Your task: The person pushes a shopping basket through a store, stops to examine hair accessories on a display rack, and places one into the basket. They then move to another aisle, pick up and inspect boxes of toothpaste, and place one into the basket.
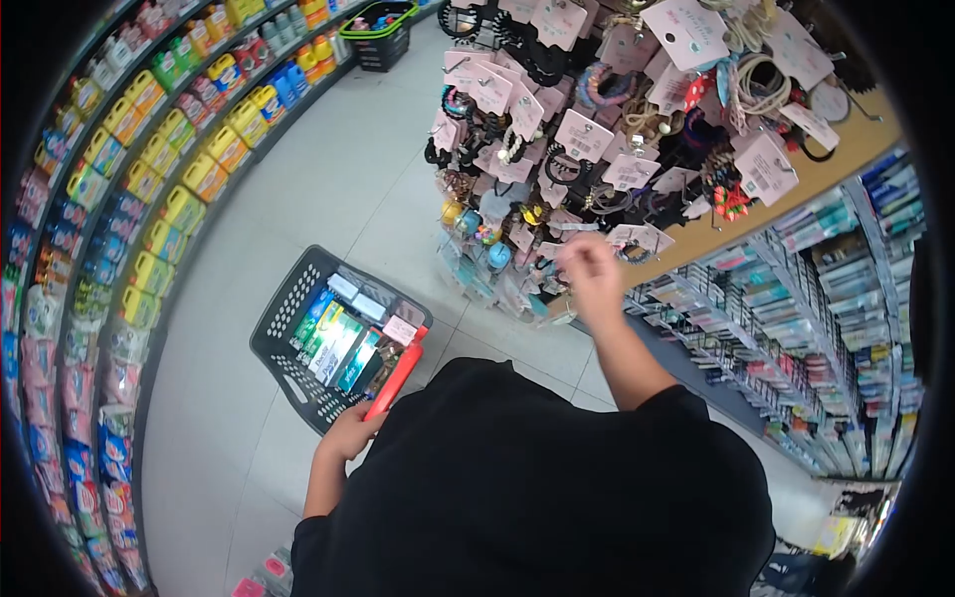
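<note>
Left hand (350, 431): you are clamping it on the red handle (400, 373) at the near edge of the grey basket (286, 303).
Right hand (589, 267): you are hovering by the near corner of the display (841, 149), beside carded hair ties (645, 237); blurred, grip cannot be told.
Handling: favour keeping the basket level, pinching single cards.

Bright — edges bowed (corners black).

I watch through one head-worn camera, pitched steeply forward and down over the black shirt (547, 488) at lower centre, within arm's reach of the shopping basket (284, 323) left of centre; the wide lens rounds off into dark corners.
</note>
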